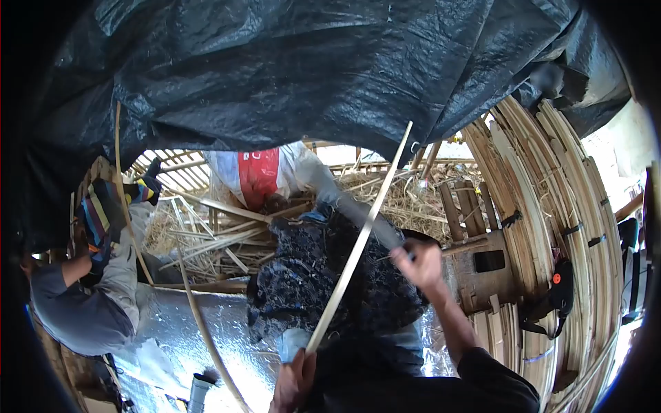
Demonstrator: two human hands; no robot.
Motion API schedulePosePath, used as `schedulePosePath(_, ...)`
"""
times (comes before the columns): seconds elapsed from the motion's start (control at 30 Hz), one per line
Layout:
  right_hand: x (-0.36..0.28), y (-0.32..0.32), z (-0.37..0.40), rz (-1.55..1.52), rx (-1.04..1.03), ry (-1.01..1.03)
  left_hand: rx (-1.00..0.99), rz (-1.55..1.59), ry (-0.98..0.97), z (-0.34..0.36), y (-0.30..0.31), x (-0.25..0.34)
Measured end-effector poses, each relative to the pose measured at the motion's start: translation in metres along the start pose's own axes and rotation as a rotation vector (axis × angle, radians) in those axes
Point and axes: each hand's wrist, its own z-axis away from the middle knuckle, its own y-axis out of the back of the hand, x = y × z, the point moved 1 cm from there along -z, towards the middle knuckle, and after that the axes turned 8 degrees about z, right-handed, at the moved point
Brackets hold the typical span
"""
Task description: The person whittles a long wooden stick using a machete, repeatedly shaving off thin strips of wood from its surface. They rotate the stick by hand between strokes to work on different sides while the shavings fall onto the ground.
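My left hand (295, 378) is closed around the lower end of a pale bamboo strip (361, 244), which slants up and to the right across the view. My right hand (420, 265) is raised to the right of the strip, fingers curled at the end of a long grey blade (358, 213). Motion smears the blade, which runs up and left behind the strip. Beneath both lies a dark patterned cloth (292, 275), spread over my lap.
Bundled long slats (544, 186) stand along the right, with a black pouch (559, 296) against them. A person in a grey shirt (76, 310) sits at left. Black sheeting (296, 76) hangs overhead. Shavings (406, 196) and loose strips lie ahead; silver sheeting (186, 323) covers the floor.
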Motion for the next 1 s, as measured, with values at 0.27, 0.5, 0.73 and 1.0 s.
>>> schedulePosePath(0.27,-0.032,0.002,-0.017,0.165,-0.02,-0.021,-0.063,-0.164,0.058,-0.008,0.016,0.013)
schedulePosePath(0.5,-0.099,-0.005,0.007,0.133,-0.282,0.274,0.037,-0.295,0.067,-0.036,0.002,0.021)
schedulePosePath(0.73,-0.088,-0.013,-0.001,0.166,-0.134,0.267,0.042,-0.365,-0.024,-0.035,0.004,0.013)
schedulePosePath(1.0,-0.123,-0.023,0.017,0.082,-0.192,0.281,0.052,-0.308,0.031,-0.054,0.002,0.024)
